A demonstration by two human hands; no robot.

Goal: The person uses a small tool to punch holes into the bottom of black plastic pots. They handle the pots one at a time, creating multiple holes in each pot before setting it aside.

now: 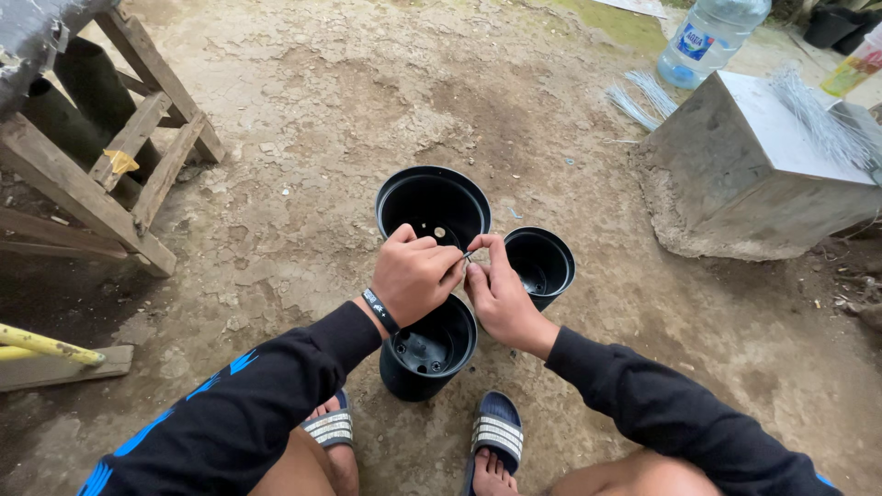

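Down on the dirt ground (303, 138), three black pots (432, 207) touch each other. Both hands meet above them: the left hand (415, 276) and right hand (496, 294) pinch a small thin wire (469, 256) with closed fingers.

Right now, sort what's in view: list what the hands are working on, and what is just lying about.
In hand: left hand and right hand pinching a thin grey wire; three round black plastic pots.

Lying about: clear plastic water bottle, grey concrete block, bundle of wires, wooden bench frame, yellow pipe.
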